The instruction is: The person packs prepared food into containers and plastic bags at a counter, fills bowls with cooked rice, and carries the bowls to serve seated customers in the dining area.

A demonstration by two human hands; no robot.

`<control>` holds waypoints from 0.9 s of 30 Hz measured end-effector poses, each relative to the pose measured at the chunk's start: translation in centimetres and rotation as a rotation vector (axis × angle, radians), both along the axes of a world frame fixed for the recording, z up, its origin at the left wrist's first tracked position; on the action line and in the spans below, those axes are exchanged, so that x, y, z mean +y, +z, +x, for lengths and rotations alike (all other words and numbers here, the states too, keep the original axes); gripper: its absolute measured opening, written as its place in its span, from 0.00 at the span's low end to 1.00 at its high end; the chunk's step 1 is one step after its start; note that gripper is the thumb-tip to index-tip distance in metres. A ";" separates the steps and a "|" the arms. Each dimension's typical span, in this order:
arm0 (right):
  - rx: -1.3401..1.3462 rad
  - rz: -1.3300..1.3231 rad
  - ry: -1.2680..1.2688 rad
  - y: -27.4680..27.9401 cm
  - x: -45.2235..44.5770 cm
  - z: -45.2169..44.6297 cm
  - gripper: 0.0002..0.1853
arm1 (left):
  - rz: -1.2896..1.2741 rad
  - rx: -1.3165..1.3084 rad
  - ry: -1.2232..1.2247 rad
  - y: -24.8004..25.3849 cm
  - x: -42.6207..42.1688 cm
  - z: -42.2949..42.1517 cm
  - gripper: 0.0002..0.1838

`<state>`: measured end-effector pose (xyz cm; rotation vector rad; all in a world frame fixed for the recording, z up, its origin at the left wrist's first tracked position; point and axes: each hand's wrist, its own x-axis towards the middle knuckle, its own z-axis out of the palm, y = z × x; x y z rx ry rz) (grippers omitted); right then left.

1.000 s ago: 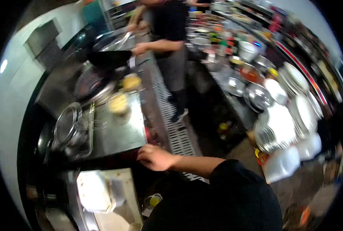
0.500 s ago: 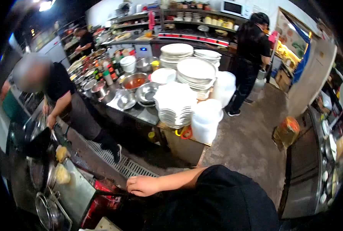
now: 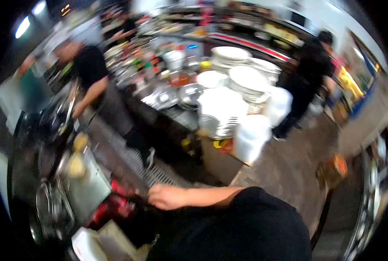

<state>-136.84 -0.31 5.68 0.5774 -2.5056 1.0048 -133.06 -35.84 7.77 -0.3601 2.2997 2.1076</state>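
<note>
My right hand (image 3: 165, 197) reaches across from the right at the bottom of the head view, with a black sleeve (image 3: 263, 213) behind it. Its fingers look bent but are smeared by motion, and I cannot make out anything in them. Closest to the hand are the edge of a metal counter (image 3: 91, 189) and a red object (image 3: 117, 202) I cannot identify. A white container (image 3: 87, 245) lies below, to the left. My left hand is out of view.
A co-worker (image 3: 91, 71) leans over the stove at left; another person (image 3: 311, 78) stands at right. Stacked white plates (image 3: 222, 102), white tubs (image 3: 252, 137) and metal bowls (image 3: 164, 98) crowd the central table. A floor grate (image 3: 159, 174) runs beside it.
The view has turned left, so most of the scene shifts to the right and blurs. More of the white container shows at the bottom. My right hand sits slightly higher in the picture.
</note>
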 end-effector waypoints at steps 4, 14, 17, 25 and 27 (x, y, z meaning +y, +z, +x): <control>0.014 -0.071 0.063 -0.1 -1.0 -1.0 0.07 | -0.118 -0.013 0.071 -1.6 -0.3 1.2 0.06; -0.111 -0.008 0.358 -1.0 -5.6 -4.6 0.08 | 0.237 0.051 0.253 -1.9 -0.2 6.7 0.05; -0.079 -0.037 0.420 -2.0 -6.6 -5.6 0.07 | 0.162 -0.009 0.281 -1.2 0.0 7.3 0.05; -0.244 -0.097 0.650 -8.3 -6.8 -12.1 0.08 | 0.009 -0.160 0.401 -1.0 2.5 5.1 0.07; -0.180 -0.135 0.696 -8.0 -7.1 -14.4 0.10 | -0.026 -0.243 0.407 -1.6 2.4 4.2 0.07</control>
